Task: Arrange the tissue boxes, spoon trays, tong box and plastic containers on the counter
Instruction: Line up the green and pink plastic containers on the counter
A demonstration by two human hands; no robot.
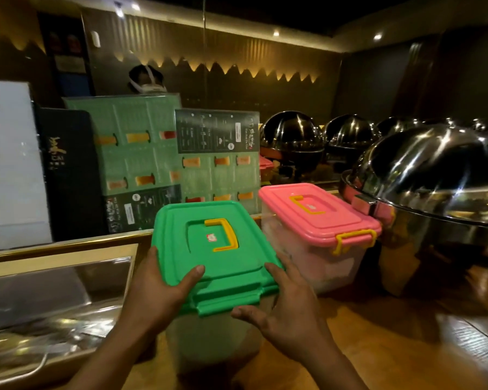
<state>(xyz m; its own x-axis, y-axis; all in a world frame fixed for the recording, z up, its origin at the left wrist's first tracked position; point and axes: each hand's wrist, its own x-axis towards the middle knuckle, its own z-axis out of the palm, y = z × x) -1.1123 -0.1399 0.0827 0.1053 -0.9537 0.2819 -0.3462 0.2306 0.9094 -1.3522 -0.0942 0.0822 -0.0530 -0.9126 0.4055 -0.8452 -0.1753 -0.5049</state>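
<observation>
Head view shows both hands clasping the green-lidded box (pixel 209 249), left hand (pixel 155 294) with its thumb on the lid, right hand (pixel 288 311) around the near right corner. Beyond the right hand, just beside the green one, sits a pink-lidded box (pixel 319 218). Stiff, smooth plastic, probably light; gripping the walls under the rim seems safest.

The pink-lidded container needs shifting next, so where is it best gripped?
Probably by the yellow handle lying flat in the lid of the pink-lidded container, reached from above; the green-lidded container and steel dome crowd its sides.
</observation>
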